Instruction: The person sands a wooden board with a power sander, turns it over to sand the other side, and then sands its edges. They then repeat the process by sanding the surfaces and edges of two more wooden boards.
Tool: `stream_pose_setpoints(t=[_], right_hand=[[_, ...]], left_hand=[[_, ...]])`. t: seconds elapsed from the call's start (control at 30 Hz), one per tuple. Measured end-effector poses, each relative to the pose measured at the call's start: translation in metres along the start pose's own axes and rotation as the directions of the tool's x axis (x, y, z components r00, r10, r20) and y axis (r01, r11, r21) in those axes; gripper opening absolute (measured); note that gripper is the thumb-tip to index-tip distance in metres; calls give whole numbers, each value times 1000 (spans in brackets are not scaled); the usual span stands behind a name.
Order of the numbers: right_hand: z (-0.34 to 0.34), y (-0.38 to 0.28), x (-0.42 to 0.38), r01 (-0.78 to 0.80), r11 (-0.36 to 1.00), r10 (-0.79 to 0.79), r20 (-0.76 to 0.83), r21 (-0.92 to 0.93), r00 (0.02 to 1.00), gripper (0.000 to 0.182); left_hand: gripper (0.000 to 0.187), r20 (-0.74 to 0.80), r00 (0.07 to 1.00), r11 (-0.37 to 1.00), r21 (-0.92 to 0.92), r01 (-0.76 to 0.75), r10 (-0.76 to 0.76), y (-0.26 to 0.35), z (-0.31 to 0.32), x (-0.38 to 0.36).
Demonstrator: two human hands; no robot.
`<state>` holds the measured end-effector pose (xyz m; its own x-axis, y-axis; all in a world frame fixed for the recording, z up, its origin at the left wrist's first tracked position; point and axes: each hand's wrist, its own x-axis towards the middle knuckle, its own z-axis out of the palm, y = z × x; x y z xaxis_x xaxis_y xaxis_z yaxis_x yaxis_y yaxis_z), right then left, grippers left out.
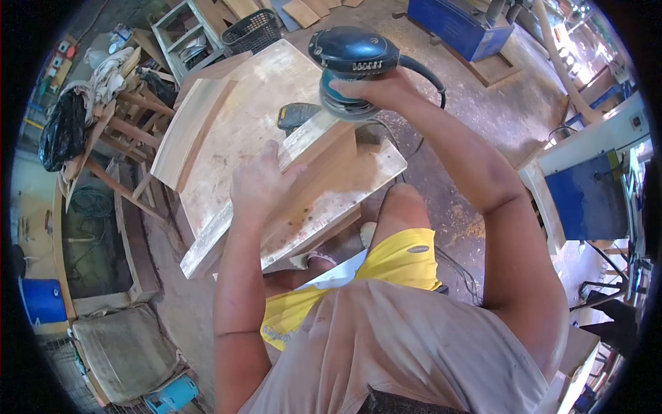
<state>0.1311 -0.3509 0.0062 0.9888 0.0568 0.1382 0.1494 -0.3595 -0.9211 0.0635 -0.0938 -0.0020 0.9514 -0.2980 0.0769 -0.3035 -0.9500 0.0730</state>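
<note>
My right hand is closed around the lower body of a blue-and-black orbital sander. The sander's round pad sits at the far right end of a long wooden board, which stands on edge across a worktable. My left hand grips the same board near its middle, thumb on the near side and fingers over the top. A black cable curves off the back of the sander. Just behind the board lies a black-and-yellow tool, partly hidden by it.
Curved wooden pieces lie on the left of the worktable. Behind it stand a dark plastic basket and a blue machine. Scrap wood and a black bag are piled at left. Cables trail over the dusty floor.
</note>
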Motion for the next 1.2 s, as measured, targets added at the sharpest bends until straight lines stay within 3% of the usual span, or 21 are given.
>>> stream_pose_setpoints(t=[0.03, 0.07, 0.13, 0.27, 0.3, 0.37, 0.4, 0.43, 0.6, 0.87, 0.97, 1.03, 1.2], right_hand=[[-1, 1, -1, 0, 993, 0, 1, 114, 1000, 55], [-3, 4, 3, 1, 994, -2, 5, 111, 1000, 55], [-7, 12, 15, -67, 995, 62, -63, -80, 996, 61], [-3, 5, 0, 44, 996, -51, -86, -80, 995, 57], [-6, 5, 1, -46, 997, 43, -50, -60, 998, 58], [-10, 3, -2, -85, 995, 81, -66, -52, 995, 56], [-10, -2, -3, -120, 992, 116, -83, -40, 990, 54], [-8, -8, -11, -86, 995, 81, -90, -56, 993, 54], [-11, -8, -19, -43, 997, 41, -37, -59, 998, 52], [-19, 0, -17, 47, 986, -61, -89, -158, 994, 49], [-14, -8, -17, -38, 981, 17, -110, -190, 994, 48], [-11, -7, -14, -21, 986, 7, -80, -167, 997, 48], [-16, -9, -17, 31, 988, -42, -72, -153, 997, 50]], left_hand=[[57, -9, 1000, 1000, -4, -10, 9, -1, 0, -1], [57, -11, 1000, 1000, -6, -6, 6, -1, 1, -2], [57, -26, 999, 1000, -4, -26, 26, -2, 2, -2], [57, -14, 1000, 1000, -10, -7, 7, -3, 3, -1], [57, -35, 999, 1000, -3, -20, 20, -4, 4, -2], [57, -64, 997, 999, 5, -34, 34, -3, 3, -2], [57, -7, 1000, 1000, -3, -6, 6, -2, -1, -1], [57, 50, 998, 1000, -9, 24, -23, -1, -3, 0], [58, 37, 999, 1000, 16, -2, 1, -3, -3, 1], [58, 55, 998, 1000, 18, 24, -25, -1, -4, 1], [57, -72, 997, 999, 35, -2, 4, 1, 0, -3], [59, 66, 997, 999, -6, 48, -48, 4, -10, 0], [60, 28, 999, 999, 20, 26, -26, -2, -4, -1]])
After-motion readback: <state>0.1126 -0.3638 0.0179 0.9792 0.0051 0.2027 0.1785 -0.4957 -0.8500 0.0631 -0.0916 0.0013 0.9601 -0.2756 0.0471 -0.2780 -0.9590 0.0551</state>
